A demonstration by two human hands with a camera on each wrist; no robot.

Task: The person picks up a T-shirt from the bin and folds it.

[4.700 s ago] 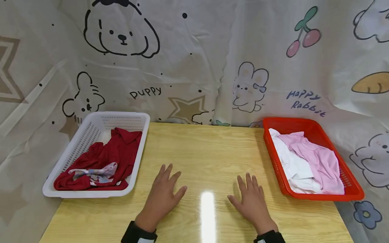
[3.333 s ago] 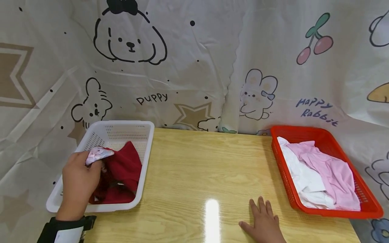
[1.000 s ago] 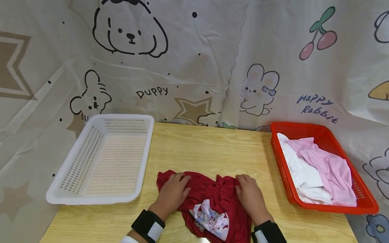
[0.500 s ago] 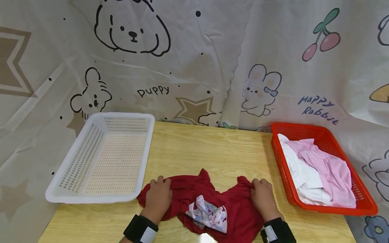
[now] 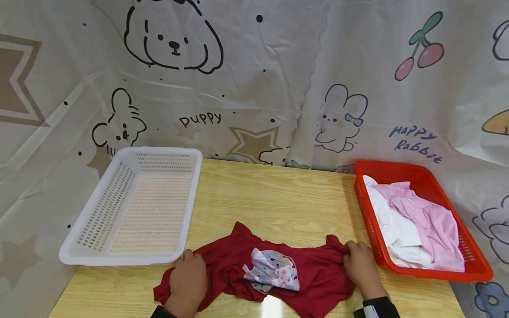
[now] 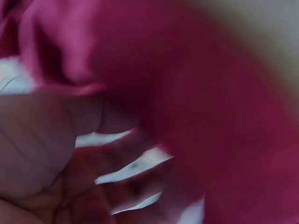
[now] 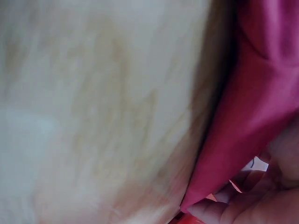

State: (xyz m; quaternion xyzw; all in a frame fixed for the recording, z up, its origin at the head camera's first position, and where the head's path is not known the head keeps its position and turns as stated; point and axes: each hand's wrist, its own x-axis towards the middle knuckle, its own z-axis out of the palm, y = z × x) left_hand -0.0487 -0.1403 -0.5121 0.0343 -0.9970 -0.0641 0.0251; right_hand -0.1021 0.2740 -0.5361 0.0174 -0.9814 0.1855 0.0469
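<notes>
On the desk (image 5: 254, 190), the red garment (image 5: 222, 260) lies spread sideways, its ends pinched by the fingers of the left hand (image 5: 188, 280) and right hand (image 5: 362, 267); apply even outward tension (its middle is bunched).

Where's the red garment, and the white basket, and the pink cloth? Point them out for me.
Red garment (image 5: 318, 271): head view, on plain fabric right of its middle.
White basket (image 5: 151, 216): head view, on the bare inner floor.
Pink cloth (image 5: 429, 221): head view, near its middle.
</notes>
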